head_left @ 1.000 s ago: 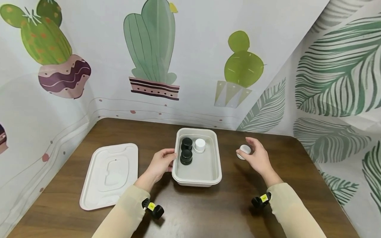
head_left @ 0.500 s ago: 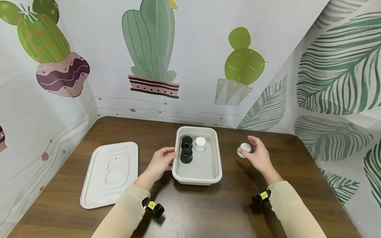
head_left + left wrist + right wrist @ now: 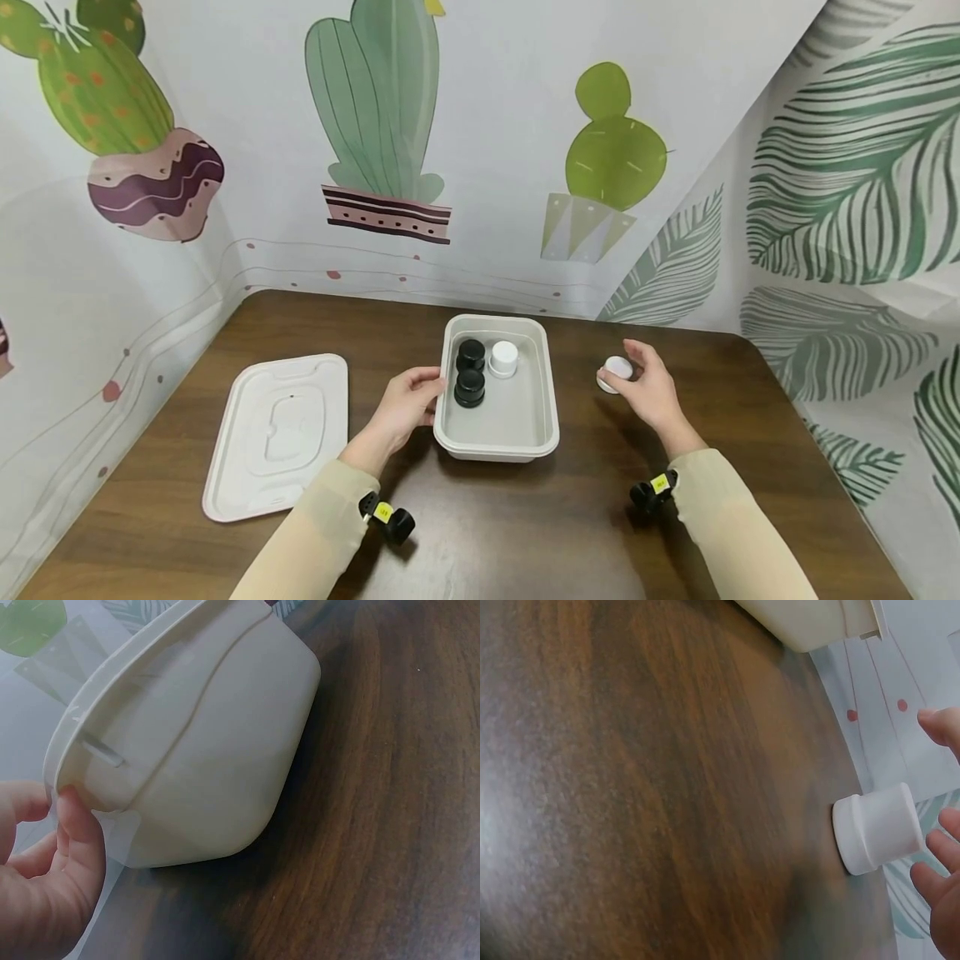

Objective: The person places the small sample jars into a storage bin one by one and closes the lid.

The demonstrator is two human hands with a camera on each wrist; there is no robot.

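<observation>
A pale plastic tub [image 3: 510,421] stands on the table. My left hand [image 3: 401,407] pinches its left rim, with thumb and fingers on either side of the wall in the left wrist view. Inside the tub, along its left side, are two black, short round pieces with wider bases, one farther back [image 3: 471,353] and one nearer [image 3: 470,387]. A similar white piece [image 3: 504,357] sits beside them. Right of the tub, another white round piece [image 3: 881,825] stands upright on the table. My right hand [image 3: 651,387] is spread around it, thumb apart; whether the fingers touch it I cannot tell.
A pale flat lid [image 3: 296,427] lies on the brown wooden table [image 3: 480,533] left of the tub. Behind the table hangs a white cloth backdrop [image 3: 502,250] printed with cacti and leaves. Each wrist wears a small black camera.
The head view has tilted slightly, so everything sits a little higher in it. Both hands, the tub and the round pieces keep nearly the same places.
</observation>
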